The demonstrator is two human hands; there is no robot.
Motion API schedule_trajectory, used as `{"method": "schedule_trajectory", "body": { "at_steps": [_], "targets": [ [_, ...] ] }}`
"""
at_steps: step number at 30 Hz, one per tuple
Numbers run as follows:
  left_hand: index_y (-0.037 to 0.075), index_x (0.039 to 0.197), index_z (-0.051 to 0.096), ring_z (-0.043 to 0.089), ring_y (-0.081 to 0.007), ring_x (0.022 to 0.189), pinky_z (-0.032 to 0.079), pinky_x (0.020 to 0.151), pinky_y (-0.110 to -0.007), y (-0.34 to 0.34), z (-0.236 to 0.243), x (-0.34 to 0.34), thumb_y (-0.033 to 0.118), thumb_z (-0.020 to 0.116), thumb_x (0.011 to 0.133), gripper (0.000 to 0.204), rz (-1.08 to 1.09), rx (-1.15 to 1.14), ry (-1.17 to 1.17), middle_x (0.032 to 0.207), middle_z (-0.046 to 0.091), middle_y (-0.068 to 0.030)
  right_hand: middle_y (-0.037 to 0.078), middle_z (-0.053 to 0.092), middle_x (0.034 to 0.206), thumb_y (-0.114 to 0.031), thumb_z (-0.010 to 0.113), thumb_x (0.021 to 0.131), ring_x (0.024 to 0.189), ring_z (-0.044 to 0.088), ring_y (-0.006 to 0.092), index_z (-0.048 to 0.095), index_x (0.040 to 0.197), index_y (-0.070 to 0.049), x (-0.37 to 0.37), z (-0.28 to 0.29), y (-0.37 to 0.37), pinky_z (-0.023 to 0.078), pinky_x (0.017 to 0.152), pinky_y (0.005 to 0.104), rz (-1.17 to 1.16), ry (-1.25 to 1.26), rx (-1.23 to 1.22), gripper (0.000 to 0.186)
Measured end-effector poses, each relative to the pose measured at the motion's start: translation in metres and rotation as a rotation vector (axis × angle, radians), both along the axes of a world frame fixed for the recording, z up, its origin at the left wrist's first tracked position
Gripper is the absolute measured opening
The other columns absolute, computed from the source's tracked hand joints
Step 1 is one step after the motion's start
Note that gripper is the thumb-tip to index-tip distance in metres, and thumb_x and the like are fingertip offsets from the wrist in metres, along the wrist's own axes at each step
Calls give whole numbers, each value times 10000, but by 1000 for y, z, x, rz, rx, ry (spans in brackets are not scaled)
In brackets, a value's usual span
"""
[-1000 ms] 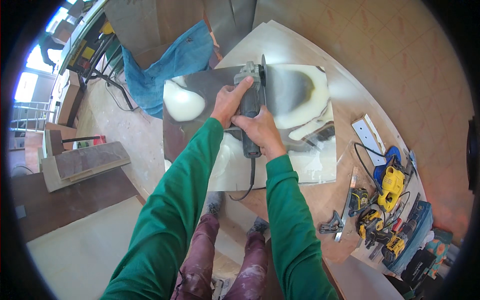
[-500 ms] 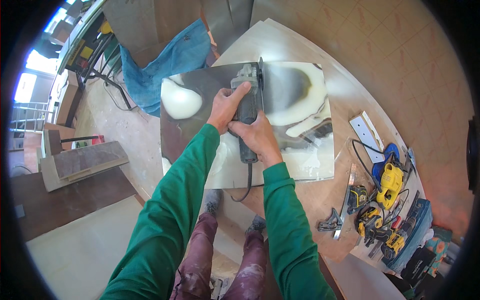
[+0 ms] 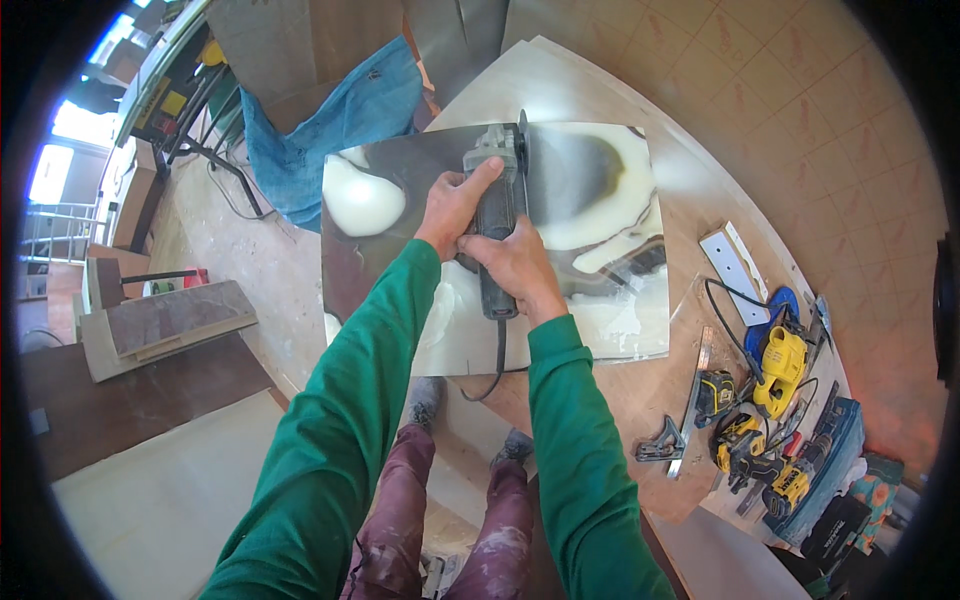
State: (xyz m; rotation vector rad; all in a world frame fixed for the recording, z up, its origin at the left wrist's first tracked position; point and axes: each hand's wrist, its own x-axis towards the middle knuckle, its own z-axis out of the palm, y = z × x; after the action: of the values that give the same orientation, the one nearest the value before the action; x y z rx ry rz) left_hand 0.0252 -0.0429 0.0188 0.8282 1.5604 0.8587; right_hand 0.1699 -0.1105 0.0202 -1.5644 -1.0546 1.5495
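Observation:
An angle grinder [image 3: 497,212] with a dark grey body lies lengthwise over a glossy patterned slab [image 3: 590,240] of white, grey and brown. Its thin cutting disc [image 3: 523,160] stands on edge at the right side of the tool's head, near the slab's far edge. My left hand [image 3: 455,208] is wrapped round the front of the body, thumb along its top just behind the gear head. Farther back, my right hand [image 3: 518,268] grips the body. The power cord [image 3: 500,350] runs from the tool's rear toward me over the slab's near edge. Whether the disc touches the slab I cannot tell.
Beneath the slab is a wooden board [image 3: 680,420]. To the right lie yellow-and-black power tools [image 3: 780,370], a metal ruler [image 3: 692,410] and a white strip [image 3: 733,272]. A blue cloth [image 3: 340,125] hangs at the far left. Cut panels [image 3: 180,325] sit at left.
The grinder and both my hands have shifted slightly away from me, toward the slab's far edge. The slab has stayed in place.

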Motion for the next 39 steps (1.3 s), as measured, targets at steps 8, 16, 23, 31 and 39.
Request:
{"method": "schedule_trajectory", "body": {
  "at_steps": [8,16,23,31,39],
  "targets": [
    [-200,1410,624,794,-264,1054,666,898,-396,4,1,0,682,959,868,1088,19,-20,-41,1262,749,-242,270,806,1224,-342,941,790,1098,812,357,649,1373,137,-1,0,5,630,962,432,0,29,-25,809],
    [-219,1400,633,791,-257,1025,661,862,-395,9,0,-1,673,955,876,1083,23,-26,-62,1242,757,-237,189,796,1147,-229,929,849,958,790,236,631,1330,116,-2,3,10,633,852,372,14,22,-26,662],
    [-232,1374,657,785,-238,1002,647,857,-378,8,10,2,682,932,895,1068,8,-9,-19,1215,769,-222,147,811,1100,-213,917,859,926,786,207,713,1262,94,-1,-2,14,623,816,362,2,66,-4,546],
    [-246,1358,653,785,-239,980,652,843,-381,10,3,3,676,950,878,1081,22,4,-45,1203,769,-226,148,814,1099,-215,921,851,932,788,215,730,1267,87,-2,-7,12,623,823,365,-9,59,-7,548],
    [-194,1366,647,790,-250,1037,658,878,-377,-3,0,1,688,945,875,1052,4,1,0,1224,757,-231,287,802,1254,-362,960,786,1133,808,395,648,1362,131,-1,-3,-4,626,994,458,-3,-29,-9,820]
  ]
}}
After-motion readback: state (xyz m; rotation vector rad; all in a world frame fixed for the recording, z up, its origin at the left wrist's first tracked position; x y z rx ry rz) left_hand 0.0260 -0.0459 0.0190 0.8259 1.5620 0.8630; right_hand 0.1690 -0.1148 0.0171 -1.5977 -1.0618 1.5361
